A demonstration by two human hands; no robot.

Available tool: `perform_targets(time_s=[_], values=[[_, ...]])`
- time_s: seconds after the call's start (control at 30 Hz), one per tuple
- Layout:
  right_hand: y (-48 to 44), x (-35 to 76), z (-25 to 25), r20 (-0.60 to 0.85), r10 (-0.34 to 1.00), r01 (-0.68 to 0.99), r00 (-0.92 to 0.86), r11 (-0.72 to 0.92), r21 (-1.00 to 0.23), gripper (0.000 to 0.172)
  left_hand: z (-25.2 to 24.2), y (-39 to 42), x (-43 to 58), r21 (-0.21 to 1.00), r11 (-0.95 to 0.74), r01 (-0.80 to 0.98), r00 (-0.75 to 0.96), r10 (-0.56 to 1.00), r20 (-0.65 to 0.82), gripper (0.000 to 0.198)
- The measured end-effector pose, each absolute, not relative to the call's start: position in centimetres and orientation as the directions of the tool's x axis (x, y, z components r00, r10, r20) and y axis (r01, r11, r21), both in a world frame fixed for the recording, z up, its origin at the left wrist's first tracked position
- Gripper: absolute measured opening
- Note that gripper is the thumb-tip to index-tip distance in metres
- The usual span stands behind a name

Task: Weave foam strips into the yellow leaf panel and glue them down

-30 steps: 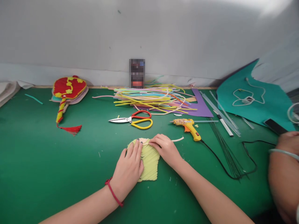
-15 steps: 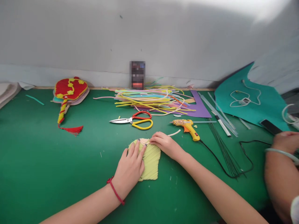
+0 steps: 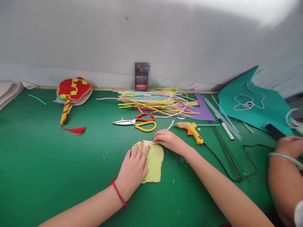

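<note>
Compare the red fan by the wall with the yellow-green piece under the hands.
The red fan has yellow trim, a handle and a tassel; the yellow-green piece is plain and ribbed. The red fan lies untouched; the yellow-green piece is pressed by the left hand, the right hand holding a cream strip at its top. Both are rounded fan shapes lying flat.

Under the left hand [image 3: 133, 169] the ribbed fan piece [image 3: 155, 162] was pale yellow-green, the strip [image 3: 170, 124] in the right hand [image 3: 167, 141] cream, the table [image 3: 47, 164] green. Just beyond the hands, the scissors [image 3: 138, 122] had red and yellow handles.
</note>
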State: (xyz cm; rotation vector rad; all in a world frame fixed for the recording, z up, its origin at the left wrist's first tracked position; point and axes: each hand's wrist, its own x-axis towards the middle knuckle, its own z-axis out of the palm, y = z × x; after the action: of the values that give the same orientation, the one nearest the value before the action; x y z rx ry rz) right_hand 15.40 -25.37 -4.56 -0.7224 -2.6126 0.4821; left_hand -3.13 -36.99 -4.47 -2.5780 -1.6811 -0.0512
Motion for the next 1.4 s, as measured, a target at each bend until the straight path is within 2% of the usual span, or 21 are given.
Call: perform_targets(time_s=[0.27,0.5,0.63,0.87,1.13,1.33,1.4], values=[[-24.8,14.9,-4.1,0.240,0.539,0.437,-0.807,0.819,-0.371,0.021,-4.3,-37.0,-3.1,-0.038,-0.394,0.919,0.395,0.916,0.066,0.045],[-24.0,14.3,-3.4,0.183,0.493,0.427,-0.851,0.851,-0.304,0.017,-4.2,-37.0,-3.1,-0.047,-0.393,0.919,0.395,0.917,0.059,0.045],[-23.7,14.5,-3.1,0.130,0.489,0.424,-0.862,0.839,-0.341,0.014,-4.2,-37.0,-3.1,-0.060,-0.398,0.915,0.401,0.915,0.053,0.044],[-22.9,14.7,-3.0,0.067,0.536,0.438,-0.841,0.749,-0.496,0.010,-4.0,-37.0,-3.1,-0.061,-0.405,0.912,0.408,0.912,0.049,0.045],[-23.0,13.7,-2.8,0.025,0.530,0.478,-0.848,0.783,-0.399,0.014,-4.2,-37.1,-3.0,-0.048,-0.393,0.918,0.395,0.916,0.073,0.046],[-23.1,14.5,-2.6,0.045,0.524,0.456,-0.850,0.777,-0.434,0.008,-4.4,-36.9,-3.0,-0.044,-0.383,0.923,0.385,0.919,0.087,0.047],[-22.9,14.4,-2.2,0.086,0.560,0.470,-0.824,0.761,-0.447,0.006,-4.5,-36.9,-2.9,-0.051,-0.383,0.923,0.386,0.919,0.084,0.047]])
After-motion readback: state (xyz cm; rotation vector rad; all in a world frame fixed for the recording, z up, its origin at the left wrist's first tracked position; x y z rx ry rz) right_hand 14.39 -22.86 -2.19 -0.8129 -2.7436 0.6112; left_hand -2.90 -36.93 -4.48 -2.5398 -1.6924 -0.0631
